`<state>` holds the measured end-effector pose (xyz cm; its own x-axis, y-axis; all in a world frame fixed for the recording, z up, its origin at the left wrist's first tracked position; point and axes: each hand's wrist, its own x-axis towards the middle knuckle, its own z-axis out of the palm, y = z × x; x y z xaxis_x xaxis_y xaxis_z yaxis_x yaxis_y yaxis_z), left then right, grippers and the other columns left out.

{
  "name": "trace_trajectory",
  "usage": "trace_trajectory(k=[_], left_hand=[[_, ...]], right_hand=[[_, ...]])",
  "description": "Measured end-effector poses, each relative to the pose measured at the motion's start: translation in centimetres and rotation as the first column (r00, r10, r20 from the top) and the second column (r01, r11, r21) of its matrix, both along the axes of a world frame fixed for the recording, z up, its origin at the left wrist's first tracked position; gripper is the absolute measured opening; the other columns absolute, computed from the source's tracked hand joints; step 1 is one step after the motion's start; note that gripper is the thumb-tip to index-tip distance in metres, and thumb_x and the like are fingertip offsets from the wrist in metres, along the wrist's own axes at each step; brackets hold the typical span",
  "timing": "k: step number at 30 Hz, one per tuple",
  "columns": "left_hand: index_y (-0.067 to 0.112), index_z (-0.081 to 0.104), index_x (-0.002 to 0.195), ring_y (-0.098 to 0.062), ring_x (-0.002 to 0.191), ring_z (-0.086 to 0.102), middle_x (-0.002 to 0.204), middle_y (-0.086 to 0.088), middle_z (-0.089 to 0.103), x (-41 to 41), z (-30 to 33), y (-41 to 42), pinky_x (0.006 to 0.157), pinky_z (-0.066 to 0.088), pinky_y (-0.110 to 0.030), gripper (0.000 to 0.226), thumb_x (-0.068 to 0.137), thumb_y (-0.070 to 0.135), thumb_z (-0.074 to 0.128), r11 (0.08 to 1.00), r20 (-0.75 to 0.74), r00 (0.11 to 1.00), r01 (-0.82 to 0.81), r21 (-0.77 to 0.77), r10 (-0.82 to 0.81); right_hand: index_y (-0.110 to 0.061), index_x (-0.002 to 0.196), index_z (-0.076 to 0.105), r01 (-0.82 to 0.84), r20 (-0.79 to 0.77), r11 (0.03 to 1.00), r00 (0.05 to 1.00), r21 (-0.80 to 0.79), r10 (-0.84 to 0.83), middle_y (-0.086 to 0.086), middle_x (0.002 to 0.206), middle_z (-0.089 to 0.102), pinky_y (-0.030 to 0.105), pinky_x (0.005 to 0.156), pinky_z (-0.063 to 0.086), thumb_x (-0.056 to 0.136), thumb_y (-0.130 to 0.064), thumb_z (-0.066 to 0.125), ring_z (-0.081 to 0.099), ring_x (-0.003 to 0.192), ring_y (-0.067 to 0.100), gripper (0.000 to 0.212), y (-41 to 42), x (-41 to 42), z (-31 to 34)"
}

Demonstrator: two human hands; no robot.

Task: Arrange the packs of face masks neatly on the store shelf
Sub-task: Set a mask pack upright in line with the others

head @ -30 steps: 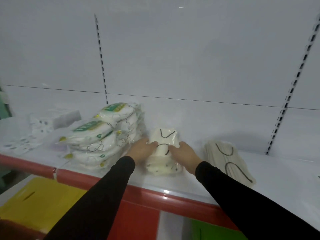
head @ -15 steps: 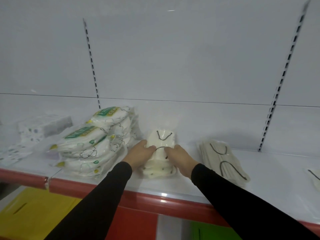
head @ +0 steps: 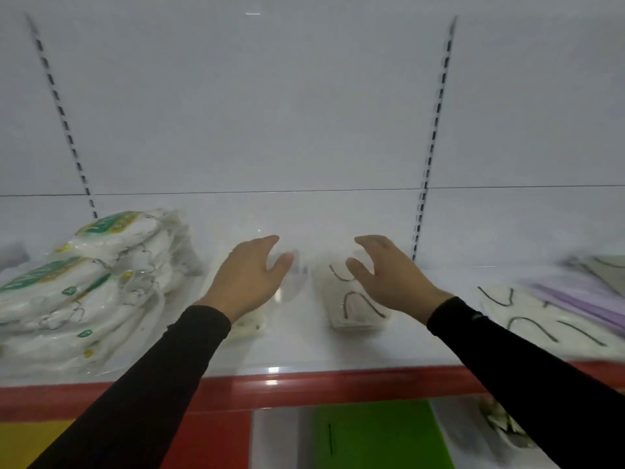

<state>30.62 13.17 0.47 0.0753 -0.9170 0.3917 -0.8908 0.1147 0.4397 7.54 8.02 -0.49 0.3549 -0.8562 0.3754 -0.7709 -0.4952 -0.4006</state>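
The white store shelf point(head: 304, 350) with its red front edge is carrying everything; a tall stack of green-labelled mask packs point(head: 91, 286) is sitting at its left end; a flat pack with dark ear loops point(head: 537, 319) is lying at the right, touching a blurred purple pack point(head: 581, 296) behind it; a smaller pack of face masks point(head: 355, 306) is lying near the middle, partly under the right hand point(head: 389, 275); a clear pack point(head: 291, 282), hard to make out, is lying just beside the left hand point(head: 250, 275); both hands are hovering with each grip wide, fingers loosely spread and holding nothing.
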Motion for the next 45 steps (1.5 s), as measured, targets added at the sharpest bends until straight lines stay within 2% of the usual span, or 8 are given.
trace_trajectory(k=[13, 22, 27, 32, 36, 38, 42, 45], left_hand=[[0.02, 0.03, 0.152, -0.017, 0.145, 0.026, 0.157, 0.001, 0.033, -23.3, -2.9, -4.1, 0.116, 0.02, -0.03, 0.061, 0.1, 0.052, 0.037, 0.902, 0.09, 0.899, 0.42, 0.1, -0.428], [0.021, 0.036, 0.15, -0.018, 0.14, 0.035, 0.153, -0.001, 0.04, -35.6, -6.1, -6.6, 0.113, 0.028, -0.03, 0.057, 0.101, 0.051, 0.039, 0.862, 0.109, 0.885, 0.404, 0.307, -0.453], [0.019, 0.045, 0.145, -0.018, 0.136, 0.04, 0.149, -0.003, 0.045, -39.0, -6.6, -7.2, 0.112, 0.032, -0.031, 0.053, 0.1, 0.047, 0.043, 0.888, 0.076, 0.916, 0.357, 0.29, -0.393], [0.019, 0.053, 0.137, -0.019, 0.126, 0.05, 0.141, -0.003, 0.054, -41.4, -5.8, -7.3, 0.099, 0.035, -0.025, 0.041, 0.102, 0.036, 0.044, 0.877, 0.113, 0.906, 0.356, 0.322, -0.409], [0.017, 0.057, 0.133, -0.021, 0.121, 0.054, 0.137, -0.004, 0.058, -41.7, -5.9, -7.7, 0.097, 0.039, -0.027, 0.04, 0.101, 0.037, 0.045, 0.85, 0.187, 0.869, 0.368, 0.378, -0.459], [0.018, 0.059, 0.13, -0.019, 0.12, 0.054, 0.135, -0.002, 0.058, -41.6, -5.7, -7.7, 0.096, 0.039, -0.028, 0.038, 0.1, 0.037, 0.046, 0.861, 0.178, 0.876, 0.368, 0.352, -0.448], [0.018, 0.066, 0.116, -0.018, 0.094, 0.059, 0.122, 0.0, 0.064, -41.7, -5.3, -7.5, 0.084, 0.046, -0.028, 0.029, 0.097, 0.032, 0.05, 0.885, 0.004, 0.918, 0.38, 0.268, -0.396], [0.007, 0.069, 0.099, -0.022, 0.086, 0.063, 0.102, -0.003, 0.069, -42.2, -5.3, -7.5, 0.073, 0.048, -0.031, 0.027, 0.095, 0.029, 0.053, 0.876, -0.123, 0.914, 0.405, 0.263, -0.386]], right_hand=[[-0.005, 0.144, 0.044, 0.402, -0.13, 0.912, 0.903, -0.078, -0.409, 0.013, 0.148, 0.043, 0.032, 0.111, 0.032, 0.099, -0.039, 0.051, 0.042, 0.136, 0.025, 0.057, 2.5, -24.4, -3.3], [-0.012, 0.146, 0.039, 0.357, -0.274, 0.933, 0.903, 0.053, -0.33, 0.009, 0.146, 0.044, 0.031, 0.103, 0.037, 0.099, -0.04, 0.048, 0.047, 0.13, 0.024, 0.056, 1.1, -35.9, -4.0], [-0.016, 0.148, 0.039, 0.308, -0.297, 0.944, 0.918, 0.117, -0.263, 0.006, 0.147, 0.044, 0.03, 0.105, 0.035, 0.094, -0.052, 0.053, 0.044, 0.133, 0.022, 0.066, -0.1, -39.0, -2.6], [-0.021, 0.097, 0.049, 0.256, -0.49, 0.937, 0.864, 0.239, -0.112, 0.006, 0.113, 0.051, 0.038, 0.085, 0.045, 0.075, -0.079, 0.052, 0.054, 0.101, 0.026, 0.062, -0.8, -40.3, -3.3], [-0.02, 0.084, 0.049, 0.253, -0.427, 0.945, 0.892, 0.209, -0.145, 0.005, 0.102, 0.053, 0.034, 0.073, 0.043, 0.08, -0.056, 0.058, 0.053, 0.088, 0.025, 0.038, -0.9, -40.2, -3.5], [-0.011, 0.091, 0.06, 0.256, -0.408, 0.949, 0.898, 0.182, -0.164, 0.01, 0.104, 0.059, 0.037, 0.081, 0.048, 0.085, -0.047, 0.056, 0.057, 0.094, 0.028, 0.036, -0.8, -40.2, -3.4], [0.004, 0.111, 0.065, 0.274, -0.342, 0.953, 0.914, 0.128, -0.217, 0.02, 0.115, 0.063, 0.044, 0.093, 0.046, 0.089, -0.028, 0.055, 0.057, 0.107, 0.034, 0.04, -0.8, -40.3, -3.4], [0.002, 0.101, 0.066, 0.268, -0.341, 0.961, 0.912, 0.076, -0.227, 0.02, 0.104, 0.064, 0.043, 0.087, 0.048, 0.086, -0.027, 0.053, 0.059, 0.101, 0.034, 0.036, -0.6, -40.3, -3.7]])
